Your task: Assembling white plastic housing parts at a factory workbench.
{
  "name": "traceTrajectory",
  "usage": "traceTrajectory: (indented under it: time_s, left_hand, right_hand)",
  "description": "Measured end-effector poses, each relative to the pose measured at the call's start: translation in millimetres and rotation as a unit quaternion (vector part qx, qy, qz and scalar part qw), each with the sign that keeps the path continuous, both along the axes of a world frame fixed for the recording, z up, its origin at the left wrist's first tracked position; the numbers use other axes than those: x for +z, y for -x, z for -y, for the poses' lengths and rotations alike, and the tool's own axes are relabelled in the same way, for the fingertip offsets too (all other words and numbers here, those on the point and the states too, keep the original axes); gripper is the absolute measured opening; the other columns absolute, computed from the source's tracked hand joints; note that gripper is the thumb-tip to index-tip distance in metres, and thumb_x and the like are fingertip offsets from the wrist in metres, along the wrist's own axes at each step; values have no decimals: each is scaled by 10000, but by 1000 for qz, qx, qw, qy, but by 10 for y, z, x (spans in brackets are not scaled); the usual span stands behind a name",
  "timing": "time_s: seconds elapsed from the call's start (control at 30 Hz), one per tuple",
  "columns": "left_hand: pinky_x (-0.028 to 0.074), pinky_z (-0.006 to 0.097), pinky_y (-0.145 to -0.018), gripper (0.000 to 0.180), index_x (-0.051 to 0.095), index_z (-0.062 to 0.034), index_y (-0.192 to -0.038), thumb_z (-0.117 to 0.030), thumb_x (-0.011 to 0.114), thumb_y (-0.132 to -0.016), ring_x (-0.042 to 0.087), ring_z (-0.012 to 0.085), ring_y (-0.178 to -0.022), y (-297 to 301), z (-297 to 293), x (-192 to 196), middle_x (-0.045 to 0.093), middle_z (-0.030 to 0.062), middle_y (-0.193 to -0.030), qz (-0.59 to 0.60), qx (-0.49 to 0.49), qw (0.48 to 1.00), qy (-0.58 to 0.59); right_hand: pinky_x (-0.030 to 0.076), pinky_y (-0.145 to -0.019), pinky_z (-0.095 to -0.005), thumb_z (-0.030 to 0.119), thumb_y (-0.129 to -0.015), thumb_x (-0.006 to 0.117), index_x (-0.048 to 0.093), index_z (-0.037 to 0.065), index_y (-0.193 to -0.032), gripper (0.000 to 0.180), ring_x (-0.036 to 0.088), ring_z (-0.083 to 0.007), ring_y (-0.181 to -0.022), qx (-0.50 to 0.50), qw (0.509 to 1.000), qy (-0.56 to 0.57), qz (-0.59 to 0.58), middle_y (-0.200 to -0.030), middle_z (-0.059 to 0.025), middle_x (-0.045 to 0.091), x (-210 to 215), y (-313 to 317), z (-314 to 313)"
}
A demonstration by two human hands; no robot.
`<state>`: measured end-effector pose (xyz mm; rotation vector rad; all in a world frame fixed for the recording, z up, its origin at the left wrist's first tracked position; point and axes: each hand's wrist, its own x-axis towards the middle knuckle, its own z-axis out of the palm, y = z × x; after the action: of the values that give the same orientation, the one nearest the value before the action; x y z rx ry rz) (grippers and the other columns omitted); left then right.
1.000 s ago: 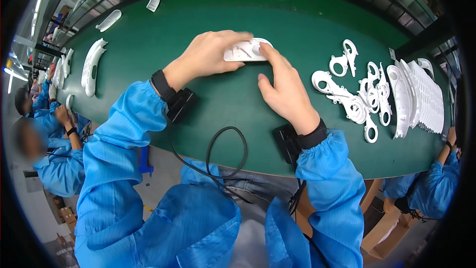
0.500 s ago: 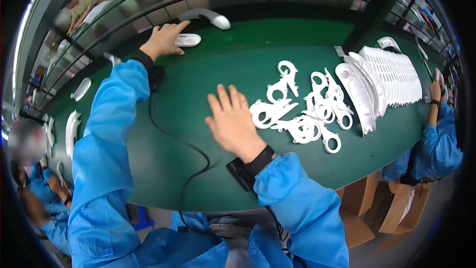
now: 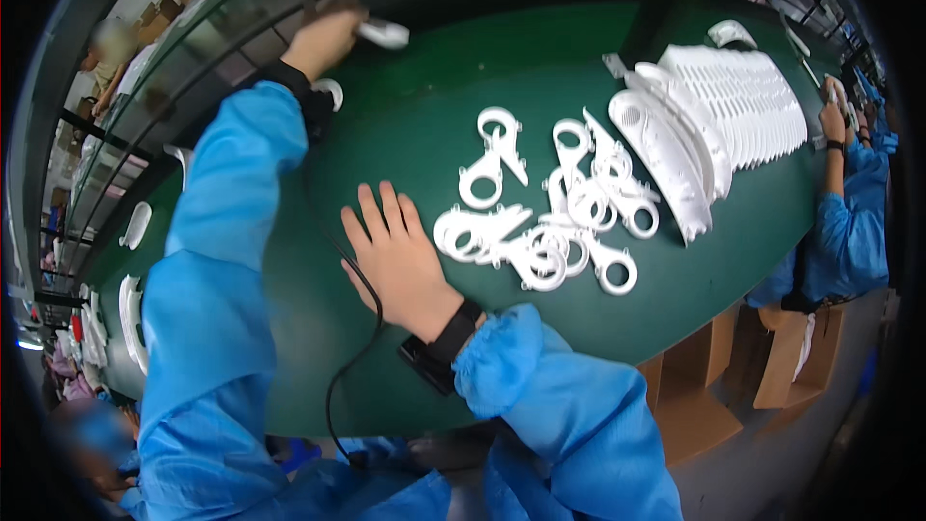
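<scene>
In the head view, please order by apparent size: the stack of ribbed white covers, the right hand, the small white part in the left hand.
1. Stack of ribbed white covers
2. Right hand, though enlarged by nearness
3. Small white part in the left hand

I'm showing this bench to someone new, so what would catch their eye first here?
Probably the heap of white ring-ended plastic parts in the middle of the green table, with a fanned row of larger white ribbed shells to its right. Then the hands: the right hand lies flat beside the heap, while the left hand reaches to the far edge, holding a white piece.
</scene>
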<state>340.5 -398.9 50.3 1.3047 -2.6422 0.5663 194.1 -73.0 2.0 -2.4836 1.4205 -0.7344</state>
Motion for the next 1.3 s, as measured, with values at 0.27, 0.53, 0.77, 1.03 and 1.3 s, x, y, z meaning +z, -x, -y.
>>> traceTrajectory:
  time_s: [0.27, 0.53, 0.77, 1.03, 1.3]
  left_hand:
    - [458, 449, -789, 273, 576, -47, -945, 17, 628, -685, 566, 368, -984, -47, -1977, 795, 549, 143, -1046, 5, -63, 998, 31]
    - [414, 418, -684, 306, 530, -46, -840, -220, 743, -704, 546, 338, -811, -626, -3252, 203, 526, 116, -837, -133, 46, 976, -164]
    - [439, 398, -761, 471, 551, -89, -1018, -331, 774, -682, 607, 314, -851, -584, -3421, -47, 639, 105, -895, -274, 50, 952, -125]
    - [483, 416, -851, 669, 553, -145, -1241, -294, 811, -643, 655, 324, -900, -763, -3442, 33, 712, 106, -992, -339, 93, 909, -223]
    - [463, 414, -739, 617, 618, -130, -1106, -337, 817, -559, 659, 302, -753, -595, -3441, -240, 668, 84, -791, -356, -25, 926, -119]
  right_hand:
    - [433, -954, -491, 127, -803, 633, 682, 16, -921, 169, 564, -375, -1101, -31, 993, 72, 88, -1062, -191, 656, 31, 157, 73]
    - [437, -950, -450, 11, -779, 539, 710, 118, -1059, 345, 585, -335, -1097, -100, 982, -37, 153, -1078, -141, 690, 506, 1294, 596]
    - [322, -965, -521, 54, -718, 636, 723, 186, -1082, 396, 571, -230, -1086, -200, 969, -81, -124, -935, -11, 685, 470, 1155, 493]
    - [460, -793, -394, 39, -683, 637, 678, 52, -907, 228, 619, -303, -801, -142, 984, -102, -21, -763, -109, 627, 388, 1066, 617]
    - [395, -555, -286, -110, -723, 536, 529, 13, -833, 165, 466, -117, -601, -41, 998, -49, 25, -637, -33, 470, 76, 1565, 783]
